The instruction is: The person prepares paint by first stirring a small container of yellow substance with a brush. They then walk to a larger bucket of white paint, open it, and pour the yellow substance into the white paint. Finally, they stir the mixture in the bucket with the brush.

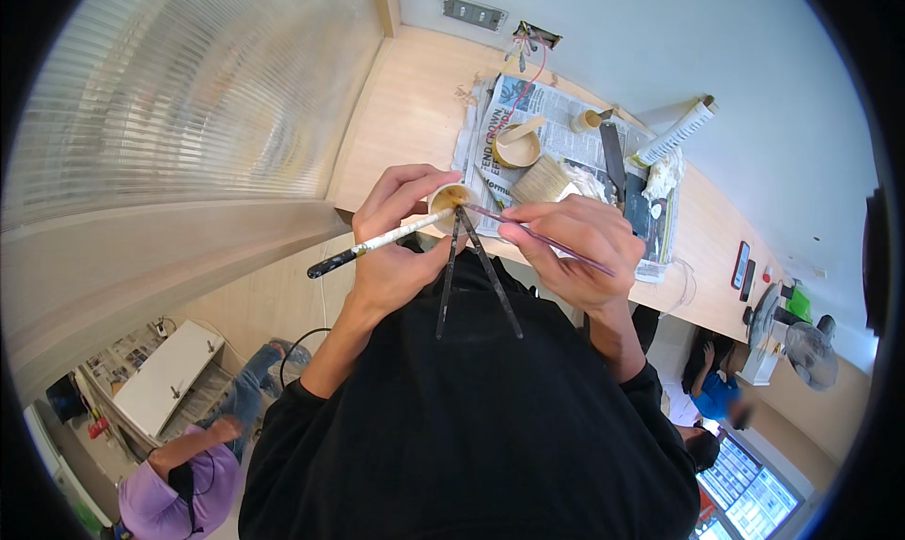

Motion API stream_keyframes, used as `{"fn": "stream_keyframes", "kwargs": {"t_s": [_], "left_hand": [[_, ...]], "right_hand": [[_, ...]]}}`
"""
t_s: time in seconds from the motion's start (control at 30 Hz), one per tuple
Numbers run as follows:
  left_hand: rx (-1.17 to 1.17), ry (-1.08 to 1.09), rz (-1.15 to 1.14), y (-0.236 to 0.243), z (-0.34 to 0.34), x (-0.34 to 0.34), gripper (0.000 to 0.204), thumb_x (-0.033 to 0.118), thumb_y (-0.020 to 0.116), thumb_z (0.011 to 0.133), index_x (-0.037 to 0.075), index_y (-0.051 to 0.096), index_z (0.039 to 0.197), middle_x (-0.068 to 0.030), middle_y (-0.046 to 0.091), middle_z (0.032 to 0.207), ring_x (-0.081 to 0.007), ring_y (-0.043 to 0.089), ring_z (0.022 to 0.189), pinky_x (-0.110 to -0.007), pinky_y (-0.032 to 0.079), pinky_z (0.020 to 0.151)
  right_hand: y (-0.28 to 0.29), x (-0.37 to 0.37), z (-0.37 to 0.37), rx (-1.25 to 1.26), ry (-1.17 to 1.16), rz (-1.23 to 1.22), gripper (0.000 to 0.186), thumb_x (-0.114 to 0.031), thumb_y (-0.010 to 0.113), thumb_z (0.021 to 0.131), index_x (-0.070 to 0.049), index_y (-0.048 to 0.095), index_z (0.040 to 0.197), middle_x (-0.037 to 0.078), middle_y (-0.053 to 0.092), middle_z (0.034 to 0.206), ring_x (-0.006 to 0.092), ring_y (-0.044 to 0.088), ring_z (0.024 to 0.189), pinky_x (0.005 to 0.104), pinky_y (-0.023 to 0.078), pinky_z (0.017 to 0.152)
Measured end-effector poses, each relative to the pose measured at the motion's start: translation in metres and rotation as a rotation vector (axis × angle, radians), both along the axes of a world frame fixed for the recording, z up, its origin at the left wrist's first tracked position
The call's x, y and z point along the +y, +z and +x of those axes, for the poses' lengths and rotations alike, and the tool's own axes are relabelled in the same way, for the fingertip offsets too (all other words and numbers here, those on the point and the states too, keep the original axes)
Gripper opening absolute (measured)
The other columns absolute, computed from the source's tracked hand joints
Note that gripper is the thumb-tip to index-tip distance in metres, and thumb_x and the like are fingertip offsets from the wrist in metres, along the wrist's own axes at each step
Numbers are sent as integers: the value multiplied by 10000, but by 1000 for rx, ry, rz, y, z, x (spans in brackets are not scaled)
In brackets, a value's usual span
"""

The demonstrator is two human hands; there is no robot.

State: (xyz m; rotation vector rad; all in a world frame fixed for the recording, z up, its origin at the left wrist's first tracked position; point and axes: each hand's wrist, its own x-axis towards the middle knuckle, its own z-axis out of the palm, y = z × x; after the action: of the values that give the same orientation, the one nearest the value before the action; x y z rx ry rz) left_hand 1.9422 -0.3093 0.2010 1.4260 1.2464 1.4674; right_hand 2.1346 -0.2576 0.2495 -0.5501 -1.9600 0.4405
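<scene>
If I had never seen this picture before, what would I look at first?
Probably the two hands in the middle: the left hand holds a small cup of brownish stuff along with a white-handled brush, while the right hand dips a thin purple brush toward the cup. Just behind them, spread newspaper on the wooden counter carries a wide flat brush and a round tub.

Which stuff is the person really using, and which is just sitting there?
In use: small cup in left hand, with white-handled brush; thin purple brush in right hand.

Lying about: wide brush, bowl, newspaper, white roll.
</scene>
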Motion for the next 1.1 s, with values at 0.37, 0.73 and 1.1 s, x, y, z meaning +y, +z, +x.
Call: {"fn": "stream_keyframes", "kwargs": {"t_s": [0.37, 0.73, 1.1], "left_hand": [[45, 31, 5, 1, 1, 2, 514, -67, 771, 668, 23, 694, 1168, -121, 595, 1129, -177, 657, 946, -277, 578, 755], [48, 36, 3, 2, 4, 6, 516, -69, 772, 667, 21, 695, 1169, -121, 598, 1131, -175, 657, 935, -273, 575, 741], [6, 4, 4, -1, 8, 11, 525, -71, 753, 660, 29, 696, 1171, -121, 597, 1117, -188, 652, 948, -289, 575, 754]], "right_hand": [[-1, 1, 7, 50, 24, -20, 233, 29, 830, 731, -6, 649, 874, 150, 743, 809, 192, 673, 566, 238, 463, 481], [4, 5, 7, -17, 98, -76, 221, 148, 702, 770, 11, 598, 910, 197, 743, 842, 154, 661, 548, 238, 511, 517], [5, 12, 0, -94, 61, -69, 245, 97, 746, 792, -13, 567, 917, 148, 749, 832, 192, 712, 642, 261, 539, 561]]}}
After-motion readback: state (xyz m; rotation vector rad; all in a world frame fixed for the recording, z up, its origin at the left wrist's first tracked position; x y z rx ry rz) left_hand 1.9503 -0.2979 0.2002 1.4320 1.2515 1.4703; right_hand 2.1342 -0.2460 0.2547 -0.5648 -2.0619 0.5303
